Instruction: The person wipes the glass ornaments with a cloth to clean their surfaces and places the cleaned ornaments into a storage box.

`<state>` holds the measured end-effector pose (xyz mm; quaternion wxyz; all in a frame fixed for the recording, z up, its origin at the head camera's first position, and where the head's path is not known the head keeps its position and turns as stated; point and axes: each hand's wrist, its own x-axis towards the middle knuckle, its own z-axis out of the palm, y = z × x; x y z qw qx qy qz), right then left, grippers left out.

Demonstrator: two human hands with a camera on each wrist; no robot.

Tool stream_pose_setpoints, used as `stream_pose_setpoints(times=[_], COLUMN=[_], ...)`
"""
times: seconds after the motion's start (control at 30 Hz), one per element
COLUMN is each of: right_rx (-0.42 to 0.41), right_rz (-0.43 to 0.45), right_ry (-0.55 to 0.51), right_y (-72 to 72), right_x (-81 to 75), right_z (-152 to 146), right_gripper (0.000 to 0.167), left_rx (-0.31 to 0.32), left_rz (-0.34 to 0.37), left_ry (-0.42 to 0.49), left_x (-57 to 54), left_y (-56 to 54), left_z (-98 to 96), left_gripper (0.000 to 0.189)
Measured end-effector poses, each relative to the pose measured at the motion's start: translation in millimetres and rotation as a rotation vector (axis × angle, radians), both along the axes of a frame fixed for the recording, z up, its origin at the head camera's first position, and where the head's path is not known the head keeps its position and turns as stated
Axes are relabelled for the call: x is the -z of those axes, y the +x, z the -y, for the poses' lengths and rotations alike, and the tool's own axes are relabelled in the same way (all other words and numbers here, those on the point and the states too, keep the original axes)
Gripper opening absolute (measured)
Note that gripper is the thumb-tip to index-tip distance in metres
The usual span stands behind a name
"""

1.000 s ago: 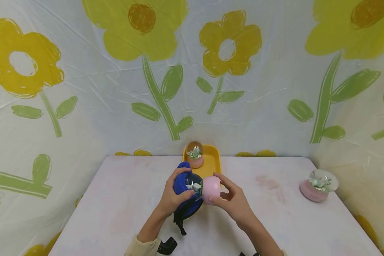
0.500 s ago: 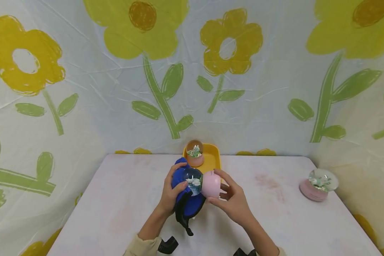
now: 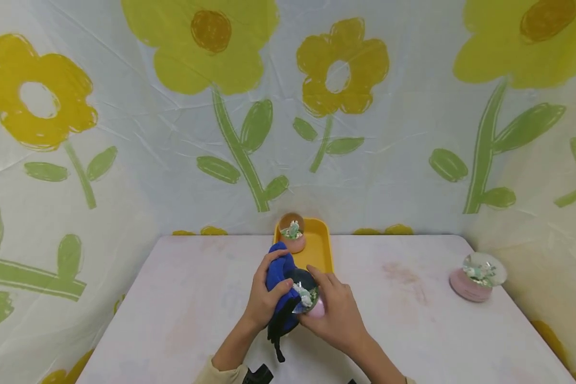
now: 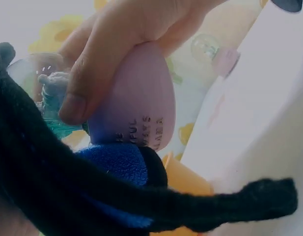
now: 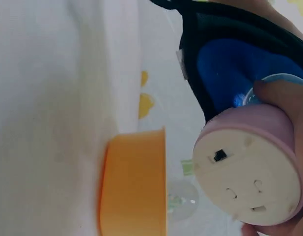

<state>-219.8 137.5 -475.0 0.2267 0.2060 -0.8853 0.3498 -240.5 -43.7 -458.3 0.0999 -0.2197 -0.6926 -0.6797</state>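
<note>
In the head view my left hand point(image 3: 263, 298) grips a blue fuzzy cloth point(image 3: 277, 277) with black edging and a dangling black strap. The cloth lies against the clear dome of a snow globe point(image 3: 306, 292), which has small white and green figures inside. My right hand point(image 3: 338, 314) holds this globe around its dome and pink base, its fingers covering much of the base. Raised lettering shows on the pink base point(image 4: 136, 98) in the left wrist view. The globe's cream underside point(image 5: 247, 177) faces the right wrist camera, with a small black switch.
A yellow tray point(image 3: 320, 248) stands at the table's back edge, with a second pink-based snow globe point(image 3: 293, 234) at its left side. Another snow globe point(image 3: 477, 277) sits near the table's right edge. A flower-printed curtain point(image 3: 389, 176) hangs behind the white table point(image 3: 182, 288).
The snow globe has turned from lying sideways, base to the right, to a tilted pose with its dome up and base lower. My right hand has shifted left over the dome.
</note>
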Motion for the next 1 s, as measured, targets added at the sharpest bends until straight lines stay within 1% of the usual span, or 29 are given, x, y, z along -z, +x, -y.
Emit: stream_pose_setpoints(times=[0.07,0.13,0.2,0.27,0.4,0.53,0.63,0.73,0.8,0.83,1.0], right_rx=[0.036,0.049,0.05,0.046,0.041,0.052,0.039,-0.012,-0.037,-0.044,-0.087], right_rz=[-0.109,-0.178,-0.208,-0.227,-0.231,-0.219,-0.257,-0.296,-0.288,-0.263,-0.094], right_ry=[0.073,0.115,0.127,0.113,0.035,-0.07,-0.171,-0.276,-0.33,-0.359,-0.512], right_y=[0.2,0.5,0.6,0.0,-1.7,-0.5,0.5,2.8,6.4,9.0,19.7], right_x=[2.1,3.6,4.6,4.2,-1.1,-11.6,-19.1,-26.1,-31.2,-33.8,-40.9], right_z=[0,1,1,0,-7,-18,-25,-27,-26,-25,-17], right_gripper=[0.092,0.092,0.09,0.087,0.083,0.085,0.091,0.096,0.099,0.099,0.099], left_rx=[0.004,0.013,0.021,0.029,0.048,0.078,0.098,0.113,0.123,0.126,0.134], left_rz=[0.007,0.017,0.027,0.037,0.075,0.124,0.145,0.157,0.166,0.169,0.164], left_ry=[0.004,0.0,-0.002,0.005,0.018,0.011,0.007,0.004,0.008,0.012,0.039], left_x=[0.7,2.9,5.2,7.2,7.5,4.6,2.5,2.4,2.2,2.1,-0.1], left_y=[1.8,2.3,2.4,1.2,-2.0,-4.9,-6.5,-8.3,-9.1,-9.5,-9.6], left_z=[-1.4,-2.2,-2.8,-2.9,0.4,7.6,10.3,11.3,11.6,11.7,11.5], left_gripper=[0.053,0.053,0.053,0.053,0.052,0.05,0.048,0.048,0.048,0.049,0.05])
